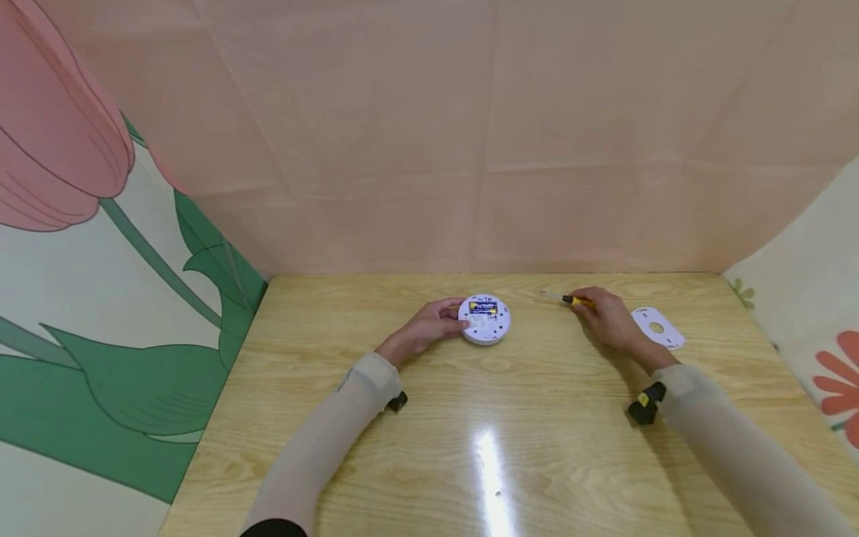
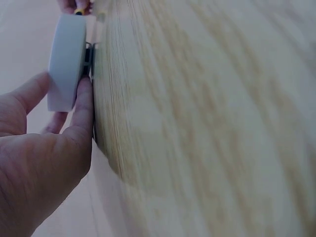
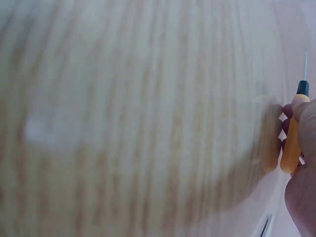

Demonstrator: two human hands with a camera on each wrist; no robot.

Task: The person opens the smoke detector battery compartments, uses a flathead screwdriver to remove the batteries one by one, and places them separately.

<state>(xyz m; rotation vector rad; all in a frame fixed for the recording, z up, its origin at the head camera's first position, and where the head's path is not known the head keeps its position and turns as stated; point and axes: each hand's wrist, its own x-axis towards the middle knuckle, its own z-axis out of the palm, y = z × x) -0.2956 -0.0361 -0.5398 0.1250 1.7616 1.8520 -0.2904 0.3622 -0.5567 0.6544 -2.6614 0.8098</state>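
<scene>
A round white smoke detector lies near the middle of the table's far half. Its upper face shows small dark holes and a blue-and-yellow battery. My left hand grips it by its left edge; the left wrist view shows the thumb and fingers on opposite faces of its white body. Farther right, my right hand holds a screwdriver with a yellow handle and black collar. Its thin metal shaft points left toward the detector, some distance from it. In the right wrist view the fingers wrap the handle.
A white mounting plate with a round central hole and slots lies on the wooden table, just right of my right hand. A plain pinkish backdrop rises along the far edge. Flower-printed sheets flank both sides.
</scene>
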